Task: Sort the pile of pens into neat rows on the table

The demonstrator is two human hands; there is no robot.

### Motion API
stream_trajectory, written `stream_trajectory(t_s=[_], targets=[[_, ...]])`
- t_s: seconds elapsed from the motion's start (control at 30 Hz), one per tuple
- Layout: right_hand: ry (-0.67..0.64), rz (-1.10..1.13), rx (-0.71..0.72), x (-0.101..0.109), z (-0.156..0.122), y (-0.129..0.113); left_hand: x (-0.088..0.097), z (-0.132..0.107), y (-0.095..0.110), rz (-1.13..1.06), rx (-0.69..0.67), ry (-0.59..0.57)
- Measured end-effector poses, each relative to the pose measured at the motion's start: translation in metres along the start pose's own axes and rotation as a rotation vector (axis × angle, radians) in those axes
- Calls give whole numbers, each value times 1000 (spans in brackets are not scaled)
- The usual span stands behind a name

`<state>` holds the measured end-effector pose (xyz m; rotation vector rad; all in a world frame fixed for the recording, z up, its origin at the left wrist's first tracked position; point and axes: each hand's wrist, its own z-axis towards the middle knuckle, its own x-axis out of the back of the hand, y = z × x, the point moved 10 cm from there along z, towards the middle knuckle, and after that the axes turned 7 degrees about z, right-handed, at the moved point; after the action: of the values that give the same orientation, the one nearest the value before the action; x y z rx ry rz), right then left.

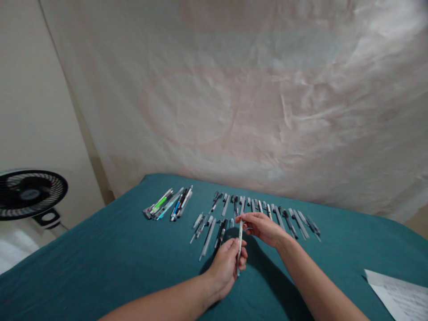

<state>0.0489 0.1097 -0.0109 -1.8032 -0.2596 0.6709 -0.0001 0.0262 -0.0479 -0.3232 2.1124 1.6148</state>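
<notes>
A slim whitish pen [240, 240] is held nearly upright in front of me, above the green cloth. My left hand [229, 265] is closed around its lower part, thumb along the barrel. At its top end, my right hand [259, 226] pinches the tip between thumb and fingers. Just beyond my hands lie pens and caps in a long row [277, 216]. A shorter group with a clear pen [209, 237] and dark pens [220, 232] lies nearer, by my left hand, which partly hides it.
A pile of mixed pens [167, 205], one bright green, lies at the back left of the cloth-covered table [117, 254]. A written paper sheet [401, 292] rests at the right edge. Left of the table stands a black fan [31, 194]. A pale sheet [234, 98] hangs behind.
</notes>
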Motion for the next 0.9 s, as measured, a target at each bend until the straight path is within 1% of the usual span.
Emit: stream_trajectory(t_s=[0.1,0.23,0.33,0.5,0.67,0.73,0.8,0.9], targets=[[63,-91,-1,4,0,1,1,1,0,7,0,2],[134,-184,68,8,0,-5,-1,0,2,18,-6,-6],[116,-146,84,7,2,-7,-2,-1,3,18,-7,-7],[61,-39,38,4,1,-4,-2,-1,2,20,-8,-11],[32,53,39,2,-1,-7,-1,-1,0,32,-5,-2],[58,90,67,6,0,-10,-1,-1,0,39,-5,-3],[114,123,124,14,2,-14,-1,-2,1,46,-4,2],[200,94,222,27,6,-18,-1,-2,2,57,-3,8]])
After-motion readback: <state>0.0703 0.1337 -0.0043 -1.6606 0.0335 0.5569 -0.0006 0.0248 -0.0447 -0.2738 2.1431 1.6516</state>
